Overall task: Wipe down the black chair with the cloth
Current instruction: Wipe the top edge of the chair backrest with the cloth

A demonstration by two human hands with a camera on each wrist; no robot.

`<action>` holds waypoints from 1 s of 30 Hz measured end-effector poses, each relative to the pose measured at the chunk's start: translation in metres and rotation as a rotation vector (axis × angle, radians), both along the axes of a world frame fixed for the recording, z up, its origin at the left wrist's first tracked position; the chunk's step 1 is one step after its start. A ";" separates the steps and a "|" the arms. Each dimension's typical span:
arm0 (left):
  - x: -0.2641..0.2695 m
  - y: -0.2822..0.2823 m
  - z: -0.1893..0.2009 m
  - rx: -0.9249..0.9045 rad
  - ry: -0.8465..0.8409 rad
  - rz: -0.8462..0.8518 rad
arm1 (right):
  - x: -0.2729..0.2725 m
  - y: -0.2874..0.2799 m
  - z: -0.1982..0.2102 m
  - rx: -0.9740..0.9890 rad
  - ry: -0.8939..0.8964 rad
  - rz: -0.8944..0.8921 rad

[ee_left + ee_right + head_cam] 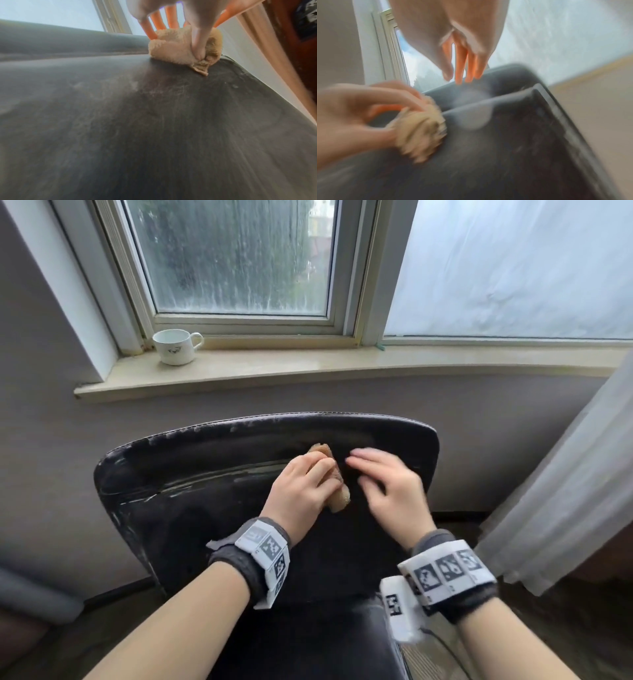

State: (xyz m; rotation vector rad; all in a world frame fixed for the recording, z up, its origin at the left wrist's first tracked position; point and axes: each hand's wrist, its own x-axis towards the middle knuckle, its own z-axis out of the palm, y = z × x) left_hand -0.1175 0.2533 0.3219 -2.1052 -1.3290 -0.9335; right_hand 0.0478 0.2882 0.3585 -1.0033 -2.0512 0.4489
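Beneath a windowsill (308, 368) bearing a white cup (176, 346), the left hand (301, 491) pinches a bunched beige cloth (337, 491) against the black chair (191, 474) backrest. Soft and light, it likely grips best wadded. The right hand (390, 491) hovers beside, fingers loosely spread.

Lighting: soft daylight from the window (236, 258) beyond the hands; fingers (155, 19) glow orange, backlit. Head view: mostly sharp, edges bowed, right hand (387, 487) smeared. Right wrist view: heavy motion blur throughout. Left wrist view: near chair surface (154, 135) soft.
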 end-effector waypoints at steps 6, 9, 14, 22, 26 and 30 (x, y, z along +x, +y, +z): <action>-0.003 -0.001 -0.004 -0.059 0.127 -0.049 | 0.003 0.040 0.006 0.231 -0.382 -0.077; -0.007 0.004 -0.001 -0.058 0.117 -0.069 | -0.002 0.042 -0.003 0.255 -0.413 -0.113; -0.034 -0.022 -0.003 -0.105 0.007 0.014 | 0.004 0.046 -0.005 0.302 -0.446 -0.151; -0.084 -0.071 0.010 -0.103 -0.258 0.140 | -0.032 0.022 0.009 0.304 -0.396 -0.211; -0.046 -0.044 0.013 -0.132 -0.251 0.158 | -0.084 0.015 0.018 0.296 -0.447 -0.047; -0.034 -0.049 0.004 -0.171 -0.241 0.326 | -0.091 0.025 0.021 0.226 -0.466 -0.017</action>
